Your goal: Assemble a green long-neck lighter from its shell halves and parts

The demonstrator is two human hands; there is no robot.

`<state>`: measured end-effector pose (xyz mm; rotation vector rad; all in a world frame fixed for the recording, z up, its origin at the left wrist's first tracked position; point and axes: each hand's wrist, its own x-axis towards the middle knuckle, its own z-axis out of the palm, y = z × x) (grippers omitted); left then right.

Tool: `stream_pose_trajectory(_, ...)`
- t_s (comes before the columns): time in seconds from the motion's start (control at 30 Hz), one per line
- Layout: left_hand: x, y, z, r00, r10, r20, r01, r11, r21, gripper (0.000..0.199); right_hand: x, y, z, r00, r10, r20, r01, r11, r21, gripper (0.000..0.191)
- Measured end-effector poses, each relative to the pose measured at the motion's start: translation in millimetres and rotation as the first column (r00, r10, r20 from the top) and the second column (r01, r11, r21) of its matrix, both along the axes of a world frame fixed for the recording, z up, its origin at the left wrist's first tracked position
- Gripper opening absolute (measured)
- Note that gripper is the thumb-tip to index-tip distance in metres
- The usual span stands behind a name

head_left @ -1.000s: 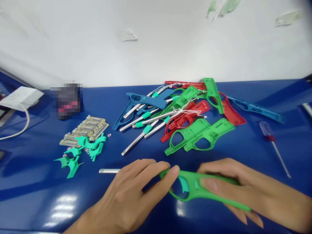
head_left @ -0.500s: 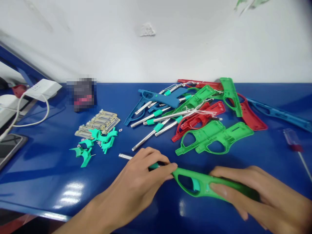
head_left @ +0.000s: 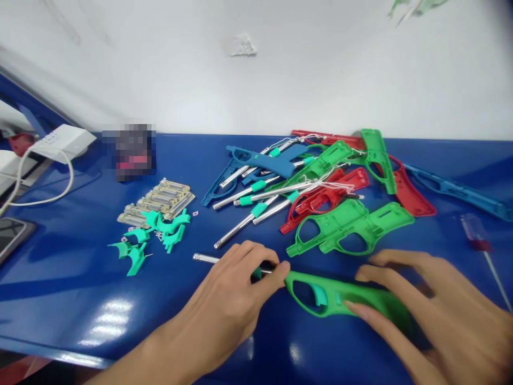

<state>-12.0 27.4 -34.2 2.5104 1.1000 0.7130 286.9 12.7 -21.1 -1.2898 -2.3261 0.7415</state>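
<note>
A green long-nosed lighter (head_left: 332,291) lies across the front of the blue table, its teal trigger (head_left: 319,295) showing inside the guard loop. My left hand (head_left: 244,299) pinches it where the handle meets the metal tube, between thumb and fingers. Past the knuckles the metal tube (head_left: 205,258) sticks out to the left. My right hand (head_left: 425,305) hovers around the handle's rear with its fingers spread. Its thumb tip touches or nearly touches the handle's side, while the other fingertips are raised off the far edge.
Behind the hands lie several metal tubes (head_left: 236,228) with wires, green handle shells (head_left: 371,230), red shells (head_left: 414,192) and blue shells (head_left: 272,163). To the left are teal triggers (head_left: 137,259) and clear fuel tanks (head_left: 166,198). A screwdriver (head_left: 481,245) lies far right, a phone (head_left: 14,238) far left.
My right hand's fingers have loosened and lifted off the lighter's handle, spreading apart. My left hand keeps its pinch, and the lighter has hardly moved.
</note>
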Motion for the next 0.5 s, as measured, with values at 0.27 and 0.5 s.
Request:
stream_pose_trajectory(0.27,6,0,2.0,0.999,0.017,-0.046,-0.014,0.998,0.055,0.039,13,3,-13.6,0.999,0.017,0.029,-0.024,0.965,0.263,0.047)
stream_pose_trajectory(0.5,11,-2,5.7,0.993,0.102,-0.066,-0.09,0.983,0.162,0.038,-10,5,-10.5,0.995,-0.055,0.085,0.023,0.94,0.341,0.034)
